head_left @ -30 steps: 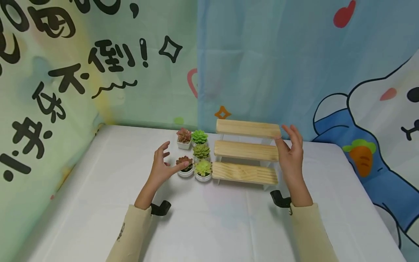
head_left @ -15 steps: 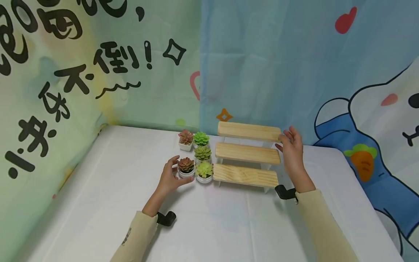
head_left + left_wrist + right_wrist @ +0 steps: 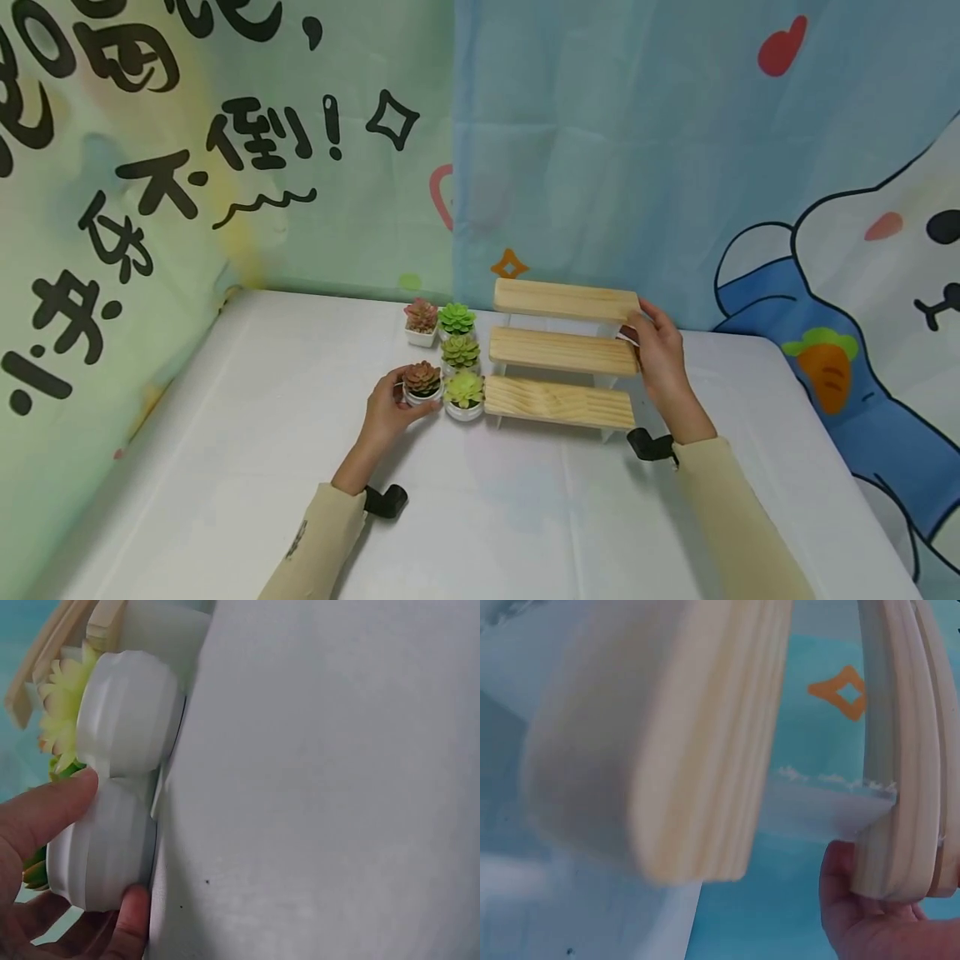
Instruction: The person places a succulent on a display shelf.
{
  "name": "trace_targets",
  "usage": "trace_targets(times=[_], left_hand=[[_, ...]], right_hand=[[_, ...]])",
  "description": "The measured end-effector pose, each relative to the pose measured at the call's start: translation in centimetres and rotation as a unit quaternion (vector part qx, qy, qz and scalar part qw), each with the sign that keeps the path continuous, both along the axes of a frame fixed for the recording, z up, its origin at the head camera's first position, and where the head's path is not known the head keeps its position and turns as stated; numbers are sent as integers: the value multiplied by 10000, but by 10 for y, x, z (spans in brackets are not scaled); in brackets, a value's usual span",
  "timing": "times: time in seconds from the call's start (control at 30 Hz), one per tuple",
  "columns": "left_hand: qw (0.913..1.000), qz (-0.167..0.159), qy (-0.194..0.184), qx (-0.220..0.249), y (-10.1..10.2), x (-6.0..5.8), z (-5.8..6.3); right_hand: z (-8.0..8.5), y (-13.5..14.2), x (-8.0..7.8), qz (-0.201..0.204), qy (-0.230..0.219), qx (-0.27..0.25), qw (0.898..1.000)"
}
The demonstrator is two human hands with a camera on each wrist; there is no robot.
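Reddish-brown succulent (image 3: 422,379), left of and below centre in the head view; likely light, stiff pot (image 3: 106,846), maybe slippery, best held by its wall, not the leaves; rosette on top, pot round, white, faceted. Left hand (image 3: 388,412) pinches that pot, thumb and fingers on opposite sides; yellow-green succulent (image 3: 464,388) just beside it; right hand (image 3: 662,353), centre right, grips right end of tiered wooden stand (image 3: 562,350), exact plank unclear
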State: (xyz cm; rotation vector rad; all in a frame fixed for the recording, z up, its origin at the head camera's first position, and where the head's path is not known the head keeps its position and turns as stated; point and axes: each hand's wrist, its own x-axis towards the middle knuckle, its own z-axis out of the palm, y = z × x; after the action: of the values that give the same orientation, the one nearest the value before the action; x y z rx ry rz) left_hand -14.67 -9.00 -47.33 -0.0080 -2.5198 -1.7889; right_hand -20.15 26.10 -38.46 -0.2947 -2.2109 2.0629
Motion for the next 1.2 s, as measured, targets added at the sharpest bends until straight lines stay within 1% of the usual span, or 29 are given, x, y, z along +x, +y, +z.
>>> trace_targets(times=[0.1, 0.2, 0.3, 0.37, 0.47, 0.7, 0.9, 0.97, 1.1, 1.2], left_hand=[[9999, 31, -20, -134, 0, 0, 1], [10000, 36, -48, -72, 0, 1, 1], [10000, 31, -62, 58, -1, 1, 0], [10000, 38, -28, 68, -1, 2, -2], [9999, 102, -6, 54, -1, 3, -3], [9998, 179, 81, -26, 0, 3, -3], [9987, 491, 74, -71, 1, 8, 5], [9983, 581, 83, -23, 2, 11, 9], [9978, 659, 102, 70, 2, 14, 15], [9977, 653, 170, 73, 3, 15, 19]], right_hand=[[-1, 2, 1, 264, 17, 154, 9995], [-1, 5, 3, 568, 10, 247, 9981], [-1, 8, 4, 753, -51, 106, 9971], [0, 9, 5, 793, -134, -33, 9968], [2, 10, 5, 792, -217, -173, 9965], [4, 13, 4, 846, -337, -276, 9955], [3, 15, 5, 778, -279, -250, 9963], [2, 14, 4, 750, -294, -231, 9965], [0, 12, 3, 733, -399, -124, 9964], [1, 12, 3, 718, -409, -12, 9966]])
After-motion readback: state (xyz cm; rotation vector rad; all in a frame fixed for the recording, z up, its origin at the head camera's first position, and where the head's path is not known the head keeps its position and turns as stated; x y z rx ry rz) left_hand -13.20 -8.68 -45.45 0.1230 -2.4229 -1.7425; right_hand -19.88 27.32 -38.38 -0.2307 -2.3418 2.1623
